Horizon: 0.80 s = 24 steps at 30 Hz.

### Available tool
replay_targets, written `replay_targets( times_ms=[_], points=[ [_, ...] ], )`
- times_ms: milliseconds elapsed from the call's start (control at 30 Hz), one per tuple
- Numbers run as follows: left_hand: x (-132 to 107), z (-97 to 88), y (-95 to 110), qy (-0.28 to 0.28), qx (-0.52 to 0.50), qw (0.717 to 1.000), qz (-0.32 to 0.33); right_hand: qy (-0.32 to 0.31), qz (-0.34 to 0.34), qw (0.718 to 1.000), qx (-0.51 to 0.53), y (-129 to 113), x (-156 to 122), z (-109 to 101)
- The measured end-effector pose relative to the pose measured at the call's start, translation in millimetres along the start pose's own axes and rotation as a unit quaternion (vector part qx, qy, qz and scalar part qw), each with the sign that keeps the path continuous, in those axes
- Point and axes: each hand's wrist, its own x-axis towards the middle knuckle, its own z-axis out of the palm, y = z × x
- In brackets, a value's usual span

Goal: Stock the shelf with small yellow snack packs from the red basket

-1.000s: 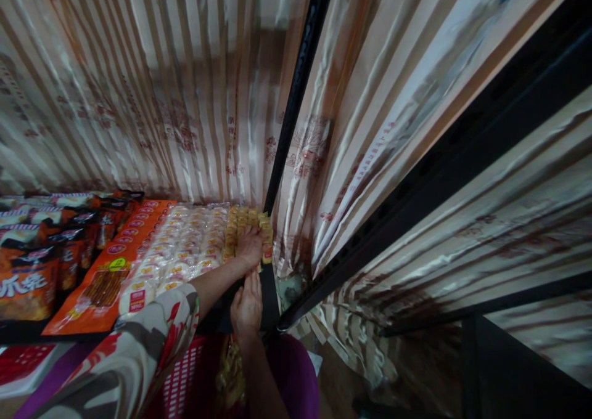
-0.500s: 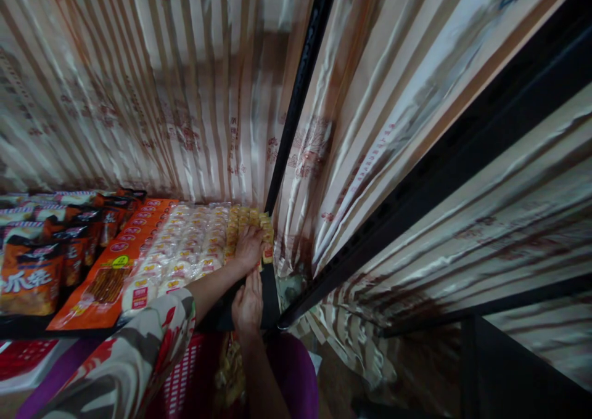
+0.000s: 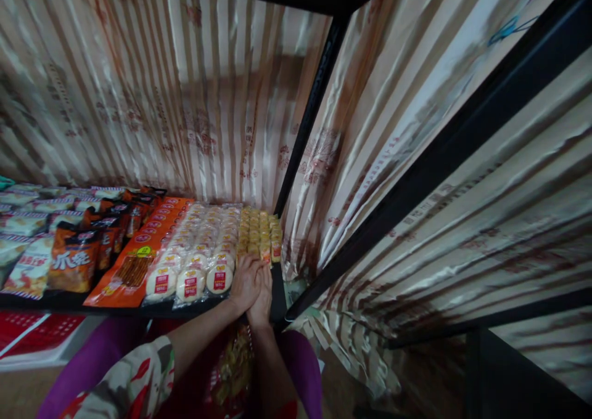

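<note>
My left hand (image 3: 246, 281) reaches across from the left and lies against my right hand (image 3: 263, 299). Both are at the front end of rows of small yellow-wrapped snack packets (image 3: 253, 231) on a black shelf (image 3: 279, 292). The fingers of each hand are pressed together and partly overlap. Whatever is between them, if anything, is hidden. Left of my hands, clear-wrapped round white crackers (image 3: 190, 283) lie in overlapping rows. Below the shelf, between my forearms, more yellow packets (image 3: 231, 370) show in a red basket, dim and partly covered.
Orange flat snack bags (image 3: 134, 268) and standing orange-black bags (image 3: 74, 262) fill the shelf further left. A black upright post (image 3: 308, 129) and a slanted black beam (image 3: 393, 203) frame the right corner. Striped curtain sheeting (image 3: 208, 98) hangs behind. A red basket (image 3: 41, 333) sits lower left.
My left hand has drawn back from the top of the yellow packets to their front end, beside my right hand. The camera view has shifted, showing more of the shelf's left side.
</note>
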Motion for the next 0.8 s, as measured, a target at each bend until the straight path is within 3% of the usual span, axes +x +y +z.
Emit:
replay_targets(
  times_ms=[267,533,800],
  points=[
    [-32,-11.5,8,-0.019,-0.085,0.995,-0.043,0.009,0.024,0.998,0.056,-13,-10,-18],
    [-85,-16.3,8,-0.032,-0.113,0.992,-0.036,0.027,0.053,0.994,0.095,-22,-60,-27],
    [-141,-10.5,-12,-0.095,-0.053,0.986,-0.126,-0.097,0.094,0.99,0.045,-27,-117,-18]
  ],
)
